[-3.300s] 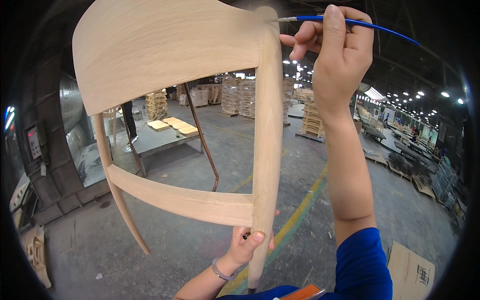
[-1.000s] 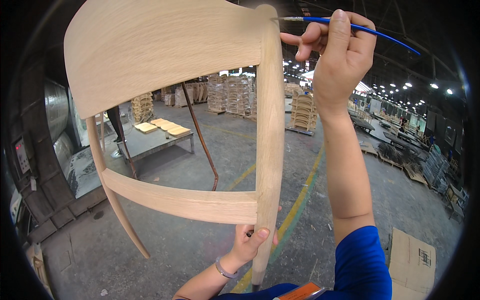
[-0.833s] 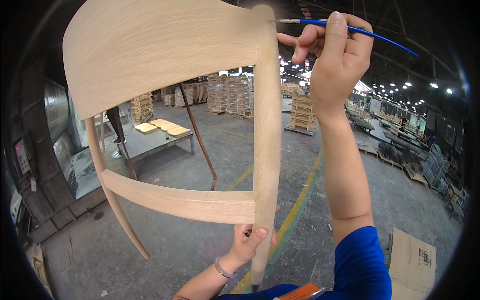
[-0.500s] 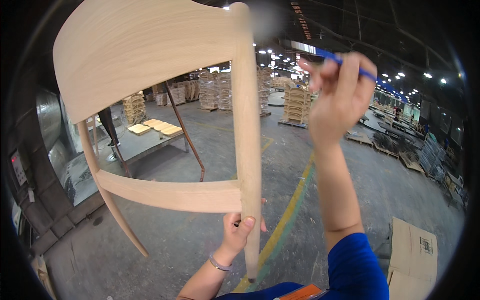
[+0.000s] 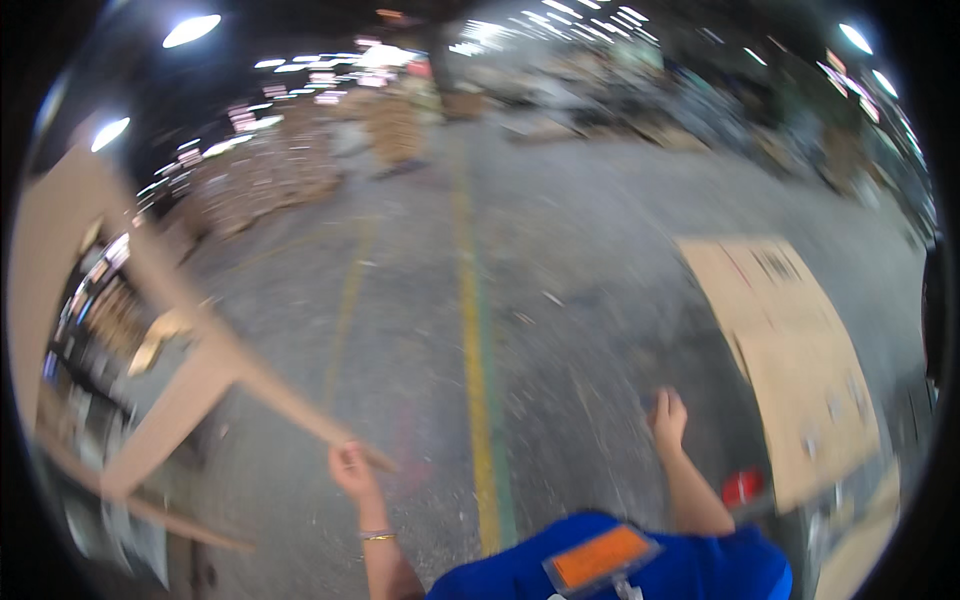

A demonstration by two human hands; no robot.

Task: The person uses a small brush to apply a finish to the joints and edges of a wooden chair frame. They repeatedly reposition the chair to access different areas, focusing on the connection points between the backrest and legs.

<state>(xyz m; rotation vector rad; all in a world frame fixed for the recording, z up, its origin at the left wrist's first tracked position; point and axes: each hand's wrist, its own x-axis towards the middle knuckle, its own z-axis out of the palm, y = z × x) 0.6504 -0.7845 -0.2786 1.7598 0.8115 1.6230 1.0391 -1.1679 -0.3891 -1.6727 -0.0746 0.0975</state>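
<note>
Blur across the whole view, edges smeared. Left hand (image 5: 352, 470) low and near, closed round the end of one pale leg of the wooden chair frame (image 5: 190, 385), thin bracelet (image 5: 377, 537) at the wrist. Chair frame off to the left, swung down and tilted, broad curved back panel at the far left edge, rails and legs crossing between it and the gripping hand. Right hand (image 5: 668, 420) down at the near right, well apart from the frame, held over the concrete floor (image 5: 580, 300); fingers seemingly loose, but open or closed round something impossible to tell through the blur. Small red object (image 5: 742, 487) on the floor just right of the right forearm. Flat sheet of cardboard (image 5: 790, 360) further right. Yellow floor line (image 5: 470, 330) running from near to far between the hands. Stacks of timber (image 5: 290, 165) far left under ceiling lights. Blue shirt with orange badge (image 5: 603, 556) at the bottom edge.
</note>
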